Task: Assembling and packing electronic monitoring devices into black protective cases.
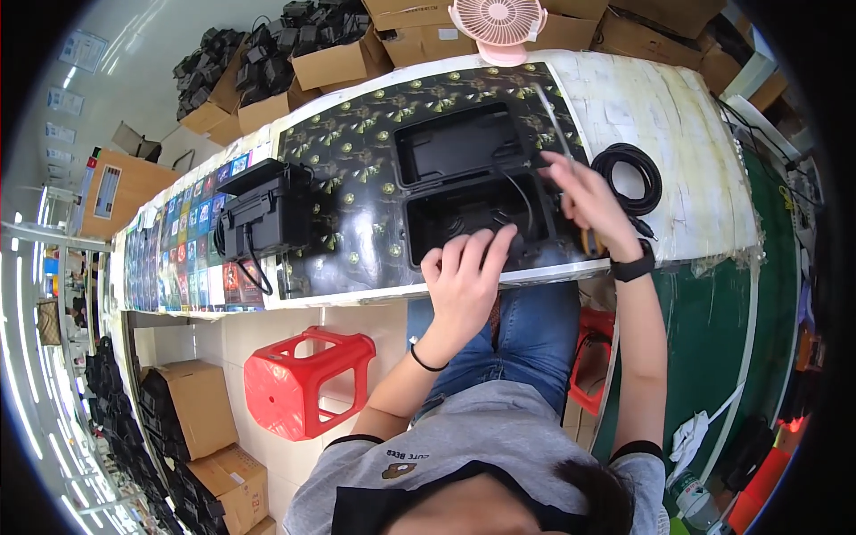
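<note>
1. the open black case [410, 234] lies on the dark patterned sheet [337, 209] of the worktop [629, 102], in front of the person; its lid [459, 147] is folded back, so closing it is not yet done.
2. a thin dark cable [528, 201] curves inside the case; whether it is fastened there is too small to tell.
3. the left hand [465, 281] has its fingers over the case's near wall; whether that grip is pinching or merely resting, i cannot tell.
4. the right hand [593, 203], beside the case, has its grip seemingly wrapped around a long screwdriver [555, 125], the shaft pointing away, clear of the case.
5. the coiled black cable [654, 183] sits apart on the right, apparently unused so far.
6. judging by this, the work on the case looks partway through.
</note>
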### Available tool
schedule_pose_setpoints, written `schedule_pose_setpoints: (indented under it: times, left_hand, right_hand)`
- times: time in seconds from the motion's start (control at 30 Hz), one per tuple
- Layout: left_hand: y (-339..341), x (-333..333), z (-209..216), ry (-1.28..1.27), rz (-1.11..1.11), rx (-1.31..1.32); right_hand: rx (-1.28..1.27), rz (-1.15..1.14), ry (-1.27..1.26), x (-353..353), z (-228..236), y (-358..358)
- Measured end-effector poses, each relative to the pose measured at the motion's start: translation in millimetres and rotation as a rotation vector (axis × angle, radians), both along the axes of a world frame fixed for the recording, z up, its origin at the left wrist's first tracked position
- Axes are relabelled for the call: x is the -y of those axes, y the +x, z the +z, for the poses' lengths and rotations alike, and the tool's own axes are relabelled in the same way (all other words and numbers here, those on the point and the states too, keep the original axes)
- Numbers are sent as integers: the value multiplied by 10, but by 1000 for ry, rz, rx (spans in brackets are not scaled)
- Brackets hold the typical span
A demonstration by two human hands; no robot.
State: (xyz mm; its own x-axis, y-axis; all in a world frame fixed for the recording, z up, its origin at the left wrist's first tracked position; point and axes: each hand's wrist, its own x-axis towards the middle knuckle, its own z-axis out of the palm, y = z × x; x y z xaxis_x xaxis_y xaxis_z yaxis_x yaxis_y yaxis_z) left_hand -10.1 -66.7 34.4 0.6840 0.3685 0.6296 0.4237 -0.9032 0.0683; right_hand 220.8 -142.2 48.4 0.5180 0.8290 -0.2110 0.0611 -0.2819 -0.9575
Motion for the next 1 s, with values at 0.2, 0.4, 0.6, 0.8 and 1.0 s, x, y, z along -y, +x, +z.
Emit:
schedule_pose_setpoints:
  times: [0.2, 0.4, 0.6, 0.8, 1.0]
  left_hand:
    - [-222, 57, -84, -14, -80, -15]
    - [-555, -44, -500, 49, -127, 303]
    - [-963, -171, -596, -539, -115, 655]
    - [-1039, -316, 189, -956, -297, 86]
    - [-801, -323, 396, -1784, -592, 500]
  right_hand:
    - [-221, -73, 246, -78, -297, -274]
    - [-485, -22, 491, -93, -449, -287]
    - [-393, -1, 514, -92, -385, -328]
    - [-395, -24, 494, -68, -380, -313]
    - [-356, -44, 504, -52, -509, -294]
